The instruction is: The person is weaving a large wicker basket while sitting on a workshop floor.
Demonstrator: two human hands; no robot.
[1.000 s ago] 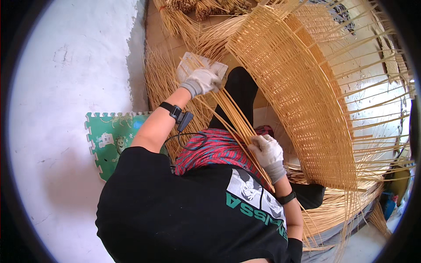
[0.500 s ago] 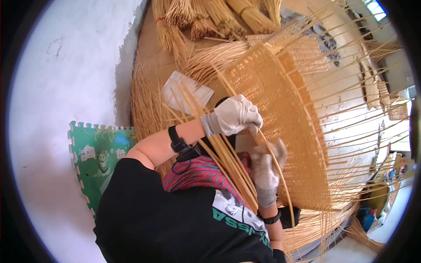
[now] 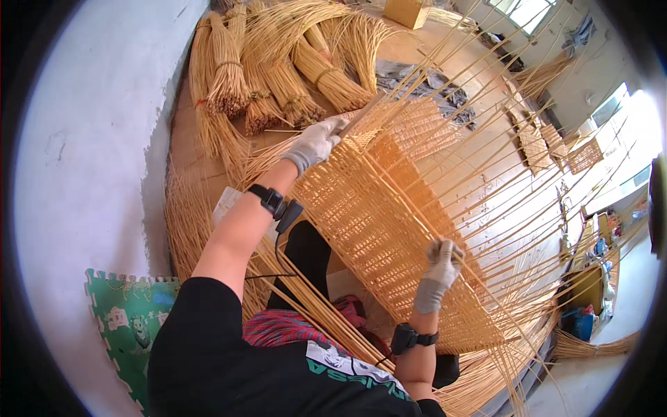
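Note:
A large woven wicker panel (image 3: 354, 215), golden brown, slants across the middle with many long stakes fanning out to the right. At its upper left corner my left hand (image 3: 316, 144), in a pale glove, closes on a wicker rod (image 3: 365, 117) that juts past the corner. Farther down the same long edge, my gloved right hand (image 3: 442, 267) has its fingers curled at the edge, around what looks like the same rod. Where the rod runs between the hands is hard to separate from the weave. Loose flat canes (image 3: 316, 295) lie across my lap beside the panel.
Tied wicker bundles (image 3: 281, 83) lie at the far left, with loose canes along the wall (image 3: 90, 125). A second woven piece (image 3: 410, 128) and grey cloth (image 3: 431, 87) lie beyond the panel. A green foam mat (image 3: 132, 326) is at left; more canes spread lower right.
Both hands have moved apart, the left up and away to the panel's corner, the right onto its edge. The rod held in front of the panel now lies at its edge. The view has shifted.

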